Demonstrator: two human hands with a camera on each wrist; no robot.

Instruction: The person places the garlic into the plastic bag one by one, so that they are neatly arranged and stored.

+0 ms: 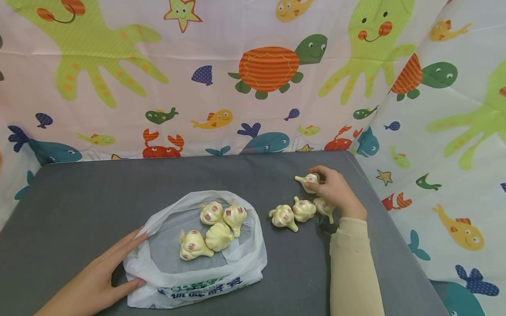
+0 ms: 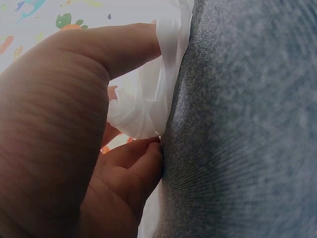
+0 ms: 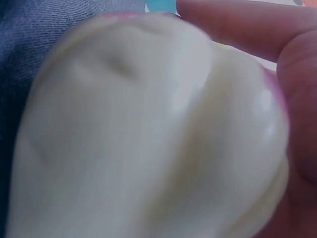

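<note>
My right hand (image 1: 334,188), toward the back right of the table, pinches a garlic bulb (image 1: 311,181) between thumb and fingers. Just below it lie three more garlic bulbs in a row, the left one (image 1: 283,217), the middle one (image 1: 304,210) and the right one (image 1: 325,207), the last partly hidden by the wrist. A white plastic bag (image 1: 257,259) lies with its mouth wide, several garlic bulbs (image 1: 218,237) inside. At the bag's left side, my left hand (image 1: 104,274) rests with extended fingers and spread thumb touching the rim. In the right wrist view, a garlic bulb (image 3: 124,134) fills most of the picture.
A dark grey cloth (image 1: 118,188) covers the table. Behind and to the right hangs a white curtain (image 1: 221,39) printed with sea animals, meeting the table's back and right edges. A small dark thing (image 1: 328,226) shows beside the right wrist.
</note>
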